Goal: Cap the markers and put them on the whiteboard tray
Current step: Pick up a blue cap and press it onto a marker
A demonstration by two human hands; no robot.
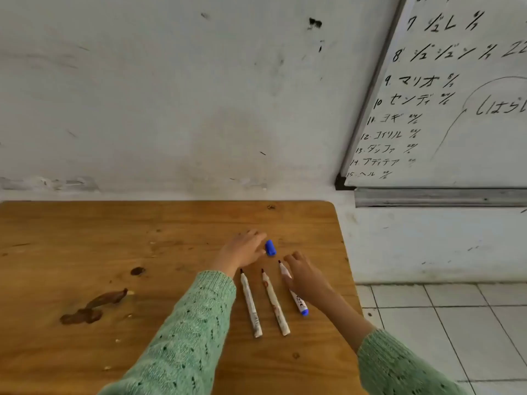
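Three uncapped white markers lie side by side on the wooden table (pixel 114 252), tips pointing away: the left marker (pixel 251 305), the middle marker (pixel 275 303) and the right marker (pixel 299 305), which has a blue end. A blue cap (pixel 270 248) lies just beyond them. My left hand (pixel 242 249) rests flat with fingers spread, its fingertips beside the cap. My right hand (pixel 305 276) lies over the right marker's upper half, fingers curled around it. The whiteboard tray (pixel 439 198) is a grey metal rail at the upper right.
The whiteboard (pixel 456 95), covered in black writing, hangs on the wall at the right. Dark stains (pixel 94 306) mark the table's left part. The table's right edge drops to a tiled floor (pixel 456 323).
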